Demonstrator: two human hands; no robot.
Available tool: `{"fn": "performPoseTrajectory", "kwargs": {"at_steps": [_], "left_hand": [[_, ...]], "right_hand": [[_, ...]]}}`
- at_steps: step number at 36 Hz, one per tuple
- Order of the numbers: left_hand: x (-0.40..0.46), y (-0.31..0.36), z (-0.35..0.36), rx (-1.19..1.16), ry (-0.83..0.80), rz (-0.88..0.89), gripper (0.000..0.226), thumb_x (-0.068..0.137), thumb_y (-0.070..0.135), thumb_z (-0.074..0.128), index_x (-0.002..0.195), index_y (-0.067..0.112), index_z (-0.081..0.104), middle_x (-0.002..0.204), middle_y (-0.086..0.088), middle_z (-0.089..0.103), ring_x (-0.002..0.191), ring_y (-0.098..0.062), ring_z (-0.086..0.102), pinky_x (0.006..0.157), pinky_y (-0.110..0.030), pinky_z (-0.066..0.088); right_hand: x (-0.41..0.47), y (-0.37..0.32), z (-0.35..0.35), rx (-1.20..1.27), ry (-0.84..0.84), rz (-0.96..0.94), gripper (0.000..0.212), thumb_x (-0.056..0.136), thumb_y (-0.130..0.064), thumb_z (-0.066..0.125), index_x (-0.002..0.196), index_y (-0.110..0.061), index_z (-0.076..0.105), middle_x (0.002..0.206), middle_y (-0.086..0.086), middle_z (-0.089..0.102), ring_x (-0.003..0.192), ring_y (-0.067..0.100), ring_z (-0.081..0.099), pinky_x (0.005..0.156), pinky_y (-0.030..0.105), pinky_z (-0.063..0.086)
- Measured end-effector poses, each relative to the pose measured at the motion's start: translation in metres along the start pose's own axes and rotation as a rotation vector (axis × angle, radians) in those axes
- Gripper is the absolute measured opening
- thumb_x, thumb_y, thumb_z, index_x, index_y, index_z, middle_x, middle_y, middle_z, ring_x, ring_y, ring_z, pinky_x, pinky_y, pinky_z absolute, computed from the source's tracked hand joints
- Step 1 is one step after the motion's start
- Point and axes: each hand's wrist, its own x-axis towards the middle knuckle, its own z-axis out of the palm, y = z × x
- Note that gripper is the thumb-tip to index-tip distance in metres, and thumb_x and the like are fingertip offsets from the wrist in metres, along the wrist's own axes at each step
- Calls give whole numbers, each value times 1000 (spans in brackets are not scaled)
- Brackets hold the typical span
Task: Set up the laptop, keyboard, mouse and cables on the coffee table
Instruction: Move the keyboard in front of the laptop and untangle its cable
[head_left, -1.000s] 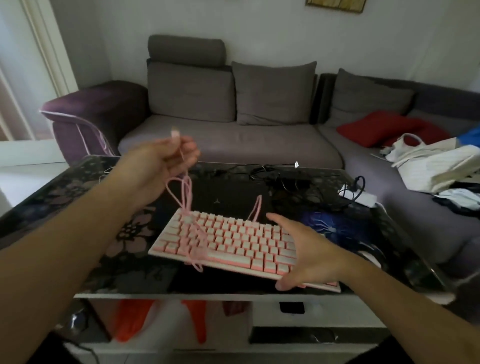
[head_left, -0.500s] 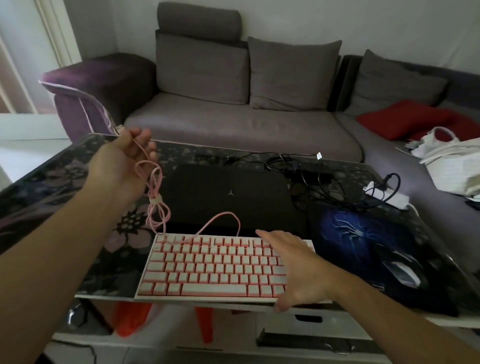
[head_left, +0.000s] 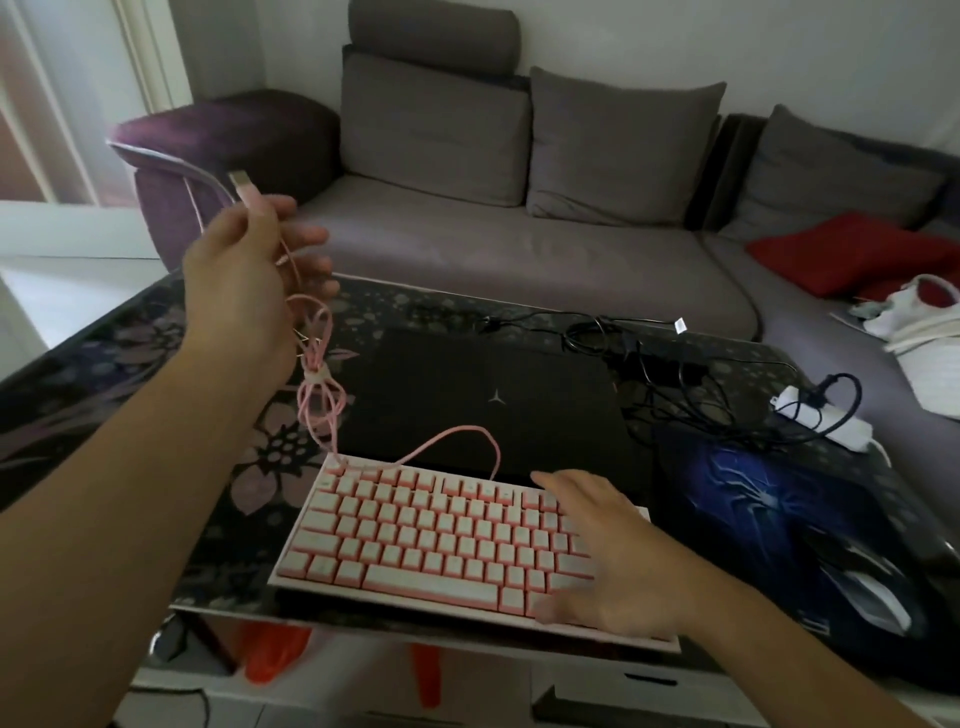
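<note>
Keyboard (head_left: 441, 540) down before the closed laptop (head_left: 483, 400) under a flat right hand (head_left: 608, 556), mouse (head_left: 872, 597) beside it; left hand (head_left: 244, 280) grips the unplugged, bundled cable (head_left: 317, 384).

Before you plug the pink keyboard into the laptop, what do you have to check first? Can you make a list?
1. Plug in hand: ok. The left hand holds the pink cable near its plug.
2. Keyboard on the table: ok. The keyboard lies at the table's near edge, the right hand on it.
3. Cable loose: not ok. A tie bundles its loops.
4. Laptop ready: not ok. The laptop is closed.
5. Free port: cannot tell. No port shows.
6. Mouse in place: ok. The mouse sits on the mouse pad.
</note>
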Motion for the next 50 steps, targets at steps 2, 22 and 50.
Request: {"fn": "performPoseTrajectory", "kwargs": {"at_steps": [2,22,50], "left_hand": [[2,5,-3,138,46,162,33,108,38,49,124,15,67,92,-4,73,77,-17,69,70,-35,61],[39,-57,-55,1180,-391,162,25,108,21,50,124,26,68,101,2,68,89,-14,63,65,-20,41],[44,-92,-90,1322,-478,-115,15,90,16,70,100,22,78,102,-4,75,102,-21,68,87,-31,53]], "right_hand": [[3,-7,-3,75,69,17,107,81,-60,81,163,-47,13,160,-32,13,147,-3,22,122,29,27],[119,-120,-20,-50,24,56,19,104,-22,63,117,-30,72,115,-8,66,105,10,64,98,39,57],[165,-217,16,-216,132,-79,18,96,-26,72,110,-18,65,92,2,63,86,19,66,82,41,61]]}}
